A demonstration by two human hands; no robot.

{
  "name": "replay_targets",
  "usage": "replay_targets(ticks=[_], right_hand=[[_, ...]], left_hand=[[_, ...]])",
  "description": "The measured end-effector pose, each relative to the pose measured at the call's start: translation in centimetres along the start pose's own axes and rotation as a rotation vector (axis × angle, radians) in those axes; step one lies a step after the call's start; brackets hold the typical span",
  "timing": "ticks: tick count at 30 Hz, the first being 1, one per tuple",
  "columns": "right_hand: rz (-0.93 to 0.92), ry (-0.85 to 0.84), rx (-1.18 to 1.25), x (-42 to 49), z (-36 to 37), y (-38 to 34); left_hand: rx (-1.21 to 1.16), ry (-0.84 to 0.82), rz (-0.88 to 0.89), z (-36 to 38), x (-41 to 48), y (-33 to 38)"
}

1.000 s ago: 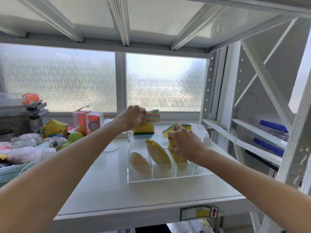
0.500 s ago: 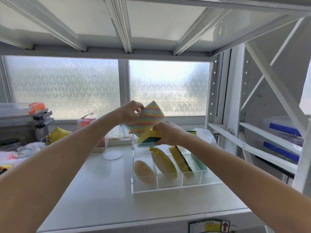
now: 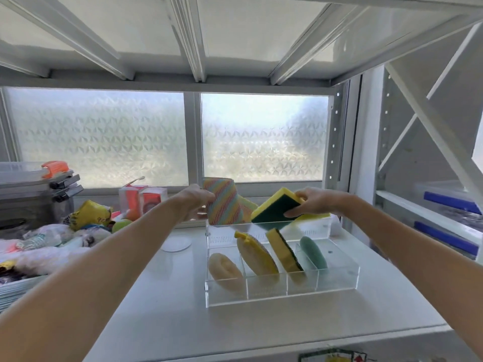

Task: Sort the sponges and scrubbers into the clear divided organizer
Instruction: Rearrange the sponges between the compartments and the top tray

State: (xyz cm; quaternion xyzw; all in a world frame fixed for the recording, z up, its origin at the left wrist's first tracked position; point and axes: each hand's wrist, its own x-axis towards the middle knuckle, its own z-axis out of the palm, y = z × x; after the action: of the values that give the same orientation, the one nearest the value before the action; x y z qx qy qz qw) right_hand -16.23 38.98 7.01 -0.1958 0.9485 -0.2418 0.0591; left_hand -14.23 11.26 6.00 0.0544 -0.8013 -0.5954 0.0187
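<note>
A clear divided organizer (image 3: 337,282) stands on the white shelf. Its compartments hold, from left to right, a beige oval scrubber (image 3: 224,270), a yellow oval scrubber (image 3: 257,258), a yellow-and-green sponge (image 3: 285,253) on edge and a green scrubber (image 3: 313,253). My left hand (image 3: 194,202) holds a rainbow-striped sponge (image 3: 223,202) upright above the organizer's back left corner. My right hand (image 3: 313,202) grips a yellow sponge with a dark green pad (image 3: 277,209), tilted above the back of the organizer. The two sponges are close together, with a pale edge showing between them.
A heap of bagged items and a yellow pouch (image 3: 88,214) lies on the left of the shelf. Stacked lidded bins (image 3: 34,186) and orange-and-white boxes (image 3: 142,198) stand at the back left. A small round lid (image 3: 176,244) lies left of the organizer. Shelf posts rise on the right.
My right hand has lifted the yellow-and-green sponge up and moved it right, away from the striped sponge. My left hand has turned the striped sponge upright.
</note>
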Motion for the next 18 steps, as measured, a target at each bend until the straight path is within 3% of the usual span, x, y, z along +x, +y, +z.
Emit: replay_targets(ticks=[4, 9, 18], right_hand=[[0.048, -0.006, -0.026, 0.0, -0.6, 0.5], [0.052, 0.013, -0.006, 0.3, -0.3, 1.0], [0.103, 0.033, -0.019, -0.3, -0.3, 1.5]], left_hand=[[0.049, 0.094, -0.059, 0.1, 0.3, 0.1], [0.09, 0.123, 0.047, -1.3, 0.4, 1.4], [0.075, -0.042, 0.146, -1.5, -0.3, 1.6]])
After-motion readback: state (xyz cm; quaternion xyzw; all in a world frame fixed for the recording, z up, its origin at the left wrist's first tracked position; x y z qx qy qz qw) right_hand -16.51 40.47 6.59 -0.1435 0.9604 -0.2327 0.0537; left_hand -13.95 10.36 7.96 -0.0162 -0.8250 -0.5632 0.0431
